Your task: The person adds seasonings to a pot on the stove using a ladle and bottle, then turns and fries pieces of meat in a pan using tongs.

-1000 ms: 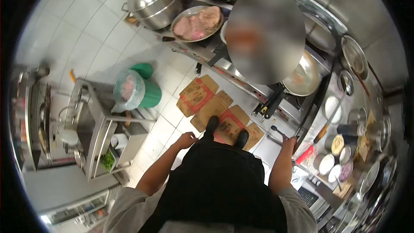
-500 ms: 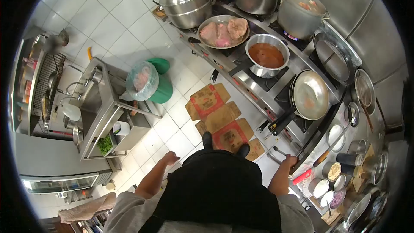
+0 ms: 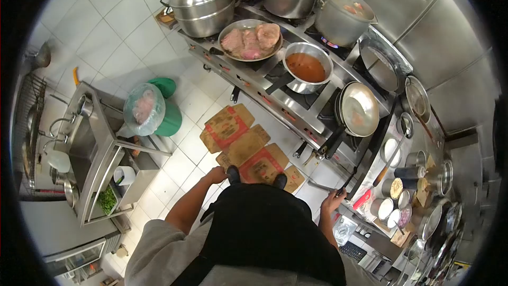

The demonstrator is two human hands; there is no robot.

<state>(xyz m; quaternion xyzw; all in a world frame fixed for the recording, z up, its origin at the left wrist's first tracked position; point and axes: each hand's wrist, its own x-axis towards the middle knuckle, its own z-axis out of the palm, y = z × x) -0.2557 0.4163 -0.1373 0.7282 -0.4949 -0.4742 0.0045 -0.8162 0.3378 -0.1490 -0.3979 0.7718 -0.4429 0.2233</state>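
My left hand (image 3: 216, 175) hangs over the floor beside my shoe, its fingers curled with nothing visible in them. At the near corner of the stove, my right hand (image 3: 332, 200) has its fingers closed around a slim metal utensil (image 3: 318, 186); its kind cannot be made out. A thin black piece (image 3: 349, 178) rises just beyond those fingers. Stacked frying pans (image 3: 361, 110) sit on the stove ahead of this hand. Further along are a saucepan of red-brown liquid (image 3: 306, 68) and a pan with large pieces of meat (image 3: 250, 41).
Large pots (image 3: 344, 18) and a domed steamer (image 3: 202, 5) stand along the back burners. Flattened cardboard (image 3: 248, 145) covers the floor at my feet. To the left are a lined green bin (image 3: 169, 119) and a sink unit (image 3: 114, 127). Containers (image 3: 382, 208) crowd the right counter.
My view has turned, so the stove and bin sit further left. My right hand has shifted left with the metal utensil. My left hand stays low beside my shoe.
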